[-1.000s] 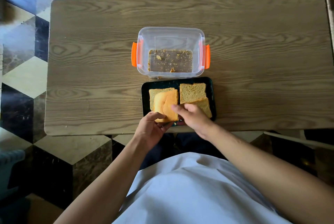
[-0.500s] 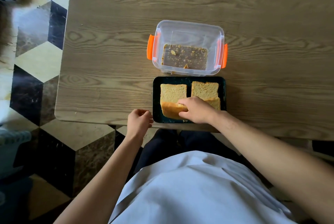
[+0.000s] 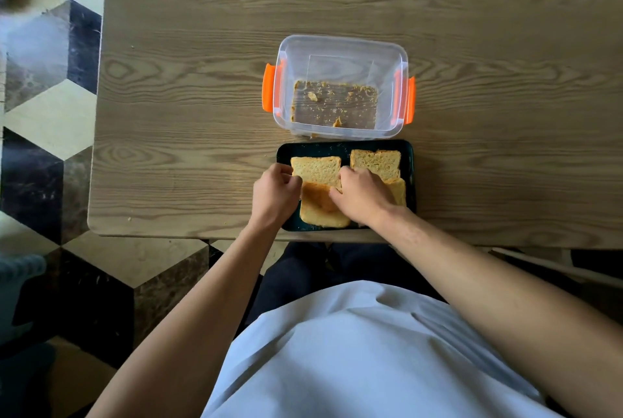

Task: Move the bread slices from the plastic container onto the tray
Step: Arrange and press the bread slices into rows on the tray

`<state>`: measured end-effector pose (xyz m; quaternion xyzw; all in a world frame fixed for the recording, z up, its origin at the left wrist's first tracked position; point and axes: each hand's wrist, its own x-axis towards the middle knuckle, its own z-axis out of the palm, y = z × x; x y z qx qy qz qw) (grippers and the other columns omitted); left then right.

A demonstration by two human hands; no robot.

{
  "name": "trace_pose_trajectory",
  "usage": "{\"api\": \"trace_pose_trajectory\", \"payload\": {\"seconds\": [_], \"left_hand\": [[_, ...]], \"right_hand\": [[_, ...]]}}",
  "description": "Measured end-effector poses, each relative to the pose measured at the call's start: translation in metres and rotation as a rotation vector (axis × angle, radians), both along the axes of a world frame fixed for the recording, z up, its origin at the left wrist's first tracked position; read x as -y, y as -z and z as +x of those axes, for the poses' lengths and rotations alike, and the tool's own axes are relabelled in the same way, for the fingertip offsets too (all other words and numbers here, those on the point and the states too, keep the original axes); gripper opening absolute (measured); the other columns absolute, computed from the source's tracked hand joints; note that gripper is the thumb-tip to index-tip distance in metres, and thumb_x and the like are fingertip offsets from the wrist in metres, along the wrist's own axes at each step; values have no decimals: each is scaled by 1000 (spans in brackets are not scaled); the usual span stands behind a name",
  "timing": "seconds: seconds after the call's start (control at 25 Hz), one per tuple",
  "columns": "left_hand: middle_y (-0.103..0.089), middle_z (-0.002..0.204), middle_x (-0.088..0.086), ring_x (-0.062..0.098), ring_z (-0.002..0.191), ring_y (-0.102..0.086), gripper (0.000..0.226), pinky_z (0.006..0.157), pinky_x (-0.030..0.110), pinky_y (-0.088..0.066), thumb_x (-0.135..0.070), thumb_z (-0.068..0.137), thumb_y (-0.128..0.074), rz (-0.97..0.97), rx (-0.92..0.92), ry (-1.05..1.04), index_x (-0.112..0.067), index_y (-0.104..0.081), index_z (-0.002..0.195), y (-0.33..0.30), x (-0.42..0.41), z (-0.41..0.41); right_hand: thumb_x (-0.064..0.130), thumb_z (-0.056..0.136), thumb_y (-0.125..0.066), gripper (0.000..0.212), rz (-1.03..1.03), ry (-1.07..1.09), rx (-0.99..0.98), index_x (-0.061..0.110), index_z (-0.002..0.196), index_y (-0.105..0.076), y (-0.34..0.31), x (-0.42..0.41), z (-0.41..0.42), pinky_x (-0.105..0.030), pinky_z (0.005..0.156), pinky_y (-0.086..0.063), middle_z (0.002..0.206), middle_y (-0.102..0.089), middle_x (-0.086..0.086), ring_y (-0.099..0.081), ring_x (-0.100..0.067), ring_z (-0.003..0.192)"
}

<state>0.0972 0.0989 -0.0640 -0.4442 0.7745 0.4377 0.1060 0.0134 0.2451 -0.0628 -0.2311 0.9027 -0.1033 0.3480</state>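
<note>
Dark tray [image 3: 344,147], bread slices [image 3: 317,169], hands [image 3: 365,196], no writing

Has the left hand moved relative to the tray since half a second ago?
Yes. The left hand was off the tray's near-left corner at the table edge; now it is further in, at the tray's left edge, fingers touching the bread slices.
</note>
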Motion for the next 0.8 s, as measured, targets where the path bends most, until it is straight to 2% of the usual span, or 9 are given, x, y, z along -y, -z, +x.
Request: {"api": "trace_pose_trajectory", "payload": {"seconds": [0.08,0.16,0.24,0.32,0.44,0.6,0.8], "left_hand": [[-73,112,10,25,105,-65,37,82,28,-48,-20,86,-56,-12,23,22,-7,-66,119,-1,-3,-10],[-71,117,12,27,109,-64,39,88,33,-51,-20,87,-56,-23,34,19,-6,-63,122,-1,-5,-15],[-71,119,13,28,109,-64,41,90,35,-53,-19,86,-55,2,53,2,-6,-62,125,-1,-5,-17],[-71,119,13,28,108,-65,42,90,34,-52,-19,86,-54,17,58,-3,-7,-61,126,-1,-5,-19],[-70,122,13,27,111,-63,42,86,29,-46,-20,87,-55,25,45,-5,-8,-61,127,-2,-6,-21],[-69,124,14,28,114,-62,42,91,31,-47,-19,87,-55,19,44,-1,-7,-61,127,-1,0,-24],[-69,123,14,29,116,-61,44,93,33,-47,-20,86,-54,-20,39,13,-7,-61,128,1,5,-28]], "right_hand": [[28,96,-61,38,-4,60,13,2,122,-52,-2,9,4,-43,67,-58,106,-59,-17,-63,-25,78],[35,94,-62,54,50,55,-37,0,133,-45,-1,18,7,-43,69,-58,106,-62,-18,-65,-30,85],[40,93,-61,56,113,29,-113,3,132,-46,1,24,7,-35,59,-50,102,-67,-16,-66,-31,85],[37,94,-60,51,138,12,-125,4,131,-47,4,30,9,-32,56,-39,103,-67,-15,-63,-32,85],[33,93,-60,43,140,22,-152,6,125,-49,4,35,10,-36,65,-39,107,-64,-16,-63,-34,93],[31,92,-63,35,96,42,-196,7,116,-53,5,42,8,-37,70,-36,105,-62,-16,-62,-34,92],[22,91,-64,33,85,52,-141,9,118,-52,9,45,7,-33,63,-39,109,-53,-14,-57,-32,80]]}}
